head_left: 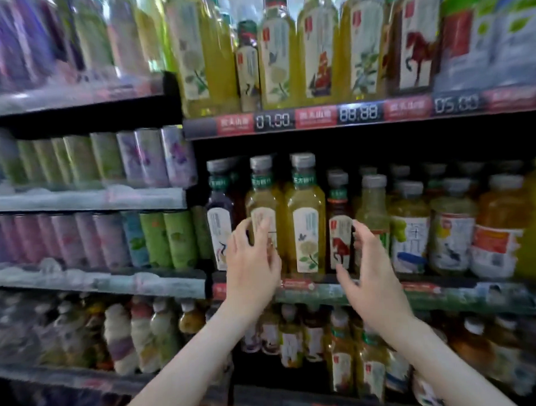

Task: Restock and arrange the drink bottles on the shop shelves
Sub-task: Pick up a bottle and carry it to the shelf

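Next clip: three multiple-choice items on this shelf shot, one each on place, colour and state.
1. On the middle shelf, the horse-label bottle stands: A beside the right hand; B at the far left end; C at the far right end.
2. The caps of the yellow bottles there are: A red; B blue; C grey.
3. The right hand is: A gripping a cap; B open, empty; C flat on a shelf.
Key: 1A, its label sits by that hand; 2C, they look grey; 3B, fingers spread, nothing in its grip.
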`<act>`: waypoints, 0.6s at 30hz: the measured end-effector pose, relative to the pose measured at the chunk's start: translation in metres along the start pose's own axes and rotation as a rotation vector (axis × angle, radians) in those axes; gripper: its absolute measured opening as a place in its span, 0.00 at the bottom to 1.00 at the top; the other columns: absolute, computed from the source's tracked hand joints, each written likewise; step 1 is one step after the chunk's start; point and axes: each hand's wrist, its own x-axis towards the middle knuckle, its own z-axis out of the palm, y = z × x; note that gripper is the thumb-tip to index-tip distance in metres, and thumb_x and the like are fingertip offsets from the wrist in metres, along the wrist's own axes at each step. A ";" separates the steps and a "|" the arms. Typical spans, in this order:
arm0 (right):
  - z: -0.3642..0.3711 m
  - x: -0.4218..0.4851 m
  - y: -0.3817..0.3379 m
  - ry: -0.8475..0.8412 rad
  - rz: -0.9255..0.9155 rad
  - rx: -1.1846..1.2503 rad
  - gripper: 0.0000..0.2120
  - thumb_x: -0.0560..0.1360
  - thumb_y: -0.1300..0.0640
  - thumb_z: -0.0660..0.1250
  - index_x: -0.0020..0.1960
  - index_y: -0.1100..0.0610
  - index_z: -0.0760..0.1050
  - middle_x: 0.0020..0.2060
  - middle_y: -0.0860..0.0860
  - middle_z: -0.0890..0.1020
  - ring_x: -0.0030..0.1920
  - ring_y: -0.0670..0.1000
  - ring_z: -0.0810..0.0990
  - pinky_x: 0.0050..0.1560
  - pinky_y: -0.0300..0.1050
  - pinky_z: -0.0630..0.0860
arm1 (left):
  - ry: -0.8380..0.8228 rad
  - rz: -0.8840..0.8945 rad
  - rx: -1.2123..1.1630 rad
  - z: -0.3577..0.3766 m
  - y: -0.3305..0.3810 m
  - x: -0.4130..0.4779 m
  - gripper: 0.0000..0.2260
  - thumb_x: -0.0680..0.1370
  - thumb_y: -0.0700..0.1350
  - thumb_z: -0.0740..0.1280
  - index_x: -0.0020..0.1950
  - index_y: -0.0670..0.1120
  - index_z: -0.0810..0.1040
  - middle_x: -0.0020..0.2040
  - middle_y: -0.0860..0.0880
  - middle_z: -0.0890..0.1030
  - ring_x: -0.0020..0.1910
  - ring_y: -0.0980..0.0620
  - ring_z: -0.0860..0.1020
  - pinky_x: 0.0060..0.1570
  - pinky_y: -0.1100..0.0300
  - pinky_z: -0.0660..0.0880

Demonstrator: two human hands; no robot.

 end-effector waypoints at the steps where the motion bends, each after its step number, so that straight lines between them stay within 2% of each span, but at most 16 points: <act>1: 0.005 0.006 0.001 -0.026 0.029 -0.019 0.36 0.76 0.58 0.67 0.75 0.46 0.49 0.67 0.42 0.63 0.67 0.38 0.61 0.67 0.35 0.62 | -0.040 -0.005 0.029 0.002 -0.006 0.005 0.26 0.73 0.40 0.68 0.71 0.44 0.68 0.65 0.35 0.69 0.64 0.35 0.68 0.62 0.45 0.67; 4: 0.014 0.020 0.010 -0.110 0.141 -0.294 0.36 0.77 0.56 0.66 0.77 0.50 0.48 0.71 0.52 0.60 0.71 0.52 0.59 0.70 0.49 0.61 | -0.159 0.001 0.048 0.007 -0.007 0.012 0.28 0.76 0.43 0.65 0.75 0.48 0.62 0.71 0.35 0.61 0.71 0.35 0.60 0.68 0.44 0.61; 7: 0.014 0.030 0.023 -0.115 0.229 -0.440 0.31 0.77 0.54 0.64 0.76 0.54 0.55 0.72 0.54 0.62 0.72 0.54 0.59 0.71 0.51 0.59 | -0.116 0.043 0.056 0.016 0.004 0.012 0.28 0.76 0.47 0.66 0.75 0.47 0.62 0.74 0.36 0.57 0.72 0.36 0.57 0.70 0.43 0.58; 10: 0.006 0.034 0.034 -0.008 0.148 -0.454 0.31 0.75 0.58 0.67 0.75 0.55 0.59 0.70 0.56 0.65 0.70 0.57 0.62 0.70 0.54 0.62 | -0.080 0.154 0.054 0.033 0.024 0.013 0.31 0.73 0.48 0.69 0.74 0.47 0.63 0.73 0.37 0.58 0.71 0.35 0.60 0.69 0.38 0.56; 12: -0.001 0.040 0.040 0.050 0.103 -0.472 0.35 0.74 0.59 0.69 0.76 0.52 0.57 0.71 0.59 0.64 0.71 0.60 0.62 0.70 0.57 0.62 | -0.086 0.217 0.023 0.043 0.039 0.017 0.34 0.72 0.47 0.69 0.76 0.50 0.59 0.75 0.39 0.54 0.74 0.38 0.54 0.71 0.36 0.53; 14: -0.008 0.052 0.048 0.094 0.086 -0.584 0.39 0.72 0.55 0.70 0.77 0.48 0.54 0.71 0.61 0.65 0.70 0.62 0.63 0.68 0.61 0.62 | -0.113 0.234 0.016 0.053 0.052 0.022 0.36 0.72 0.48 0.69 0.77 0.52 0.57 0.77 0.40 0.50 0.76 0.40 0.47 0.70 0.34 0.52; 16: -0.014 0.069 0.050 0.051 0.100 -0.761 0.40 0.74 0.47 0.67 0.78 0.44 0.47 0.73 0.60 0.63 0.73 0.61 0.59 0.70 0.64 0.54 | -0.135 0.215 0.053 0.061 0.061 0.026 0.37 0.69 0.49 0.71 0.76 0.51 0.60 0.76 0.39 0.51 0.76 0.38 0.47 0.71 0.36 0.45; 18: -0.015 0.081 0.053 -0.068 0.152 -0.833 0.38 0.77 0.41 0.59 0.77 0.41 0.38 0.77 0.58 0.53 0.77 0.58 0.46 0.72 0.61 0.39 | -0.142 0.193 0.059 0.067 0.065 0.028 0.37 0.67 0.49 0.73 0.75 0.50 0.64 0.77 0.38 0.51 0.76 0.37 0.45 0.70 0.38 0.42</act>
